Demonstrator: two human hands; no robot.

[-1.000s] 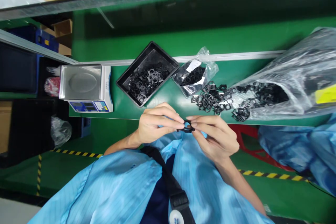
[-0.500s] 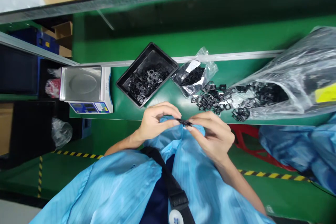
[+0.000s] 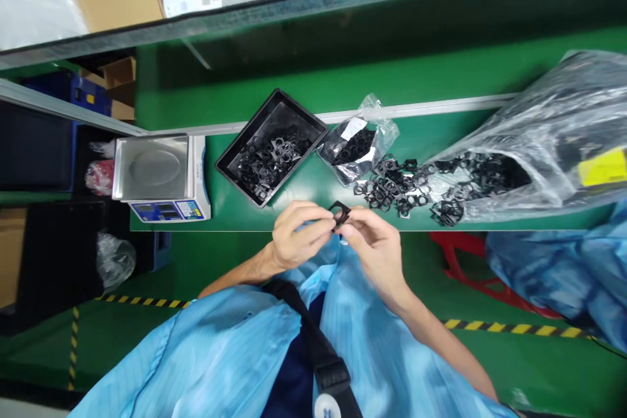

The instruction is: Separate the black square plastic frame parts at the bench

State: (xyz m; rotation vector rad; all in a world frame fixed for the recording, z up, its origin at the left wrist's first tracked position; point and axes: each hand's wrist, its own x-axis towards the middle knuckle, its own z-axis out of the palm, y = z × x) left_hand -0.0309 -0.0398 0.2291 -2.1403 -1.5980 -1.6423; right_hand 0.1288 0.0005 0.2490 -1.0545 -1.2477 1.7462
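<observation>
A small black plastic square frame is pinched between the fingertips of my left hand and my right hand, just off the front edge of the green workbench. Beyond my hands, a black tray holds a heap of similar black parts. More of these parts lie loose in a pile on the bench. They also fill a small clear bag and spill from a large clear plastic bag.
A digital bench scale stands left of the tray. A metal rail runs along the bench's far side. Blue cloth and a red frame lie lower right. Dark bins stand at left.
The black frame has risen from chest level and now shows its open centre. My hands have drawn closer together, and my right hand has moved left. The view has shifted slightly.
</observation>
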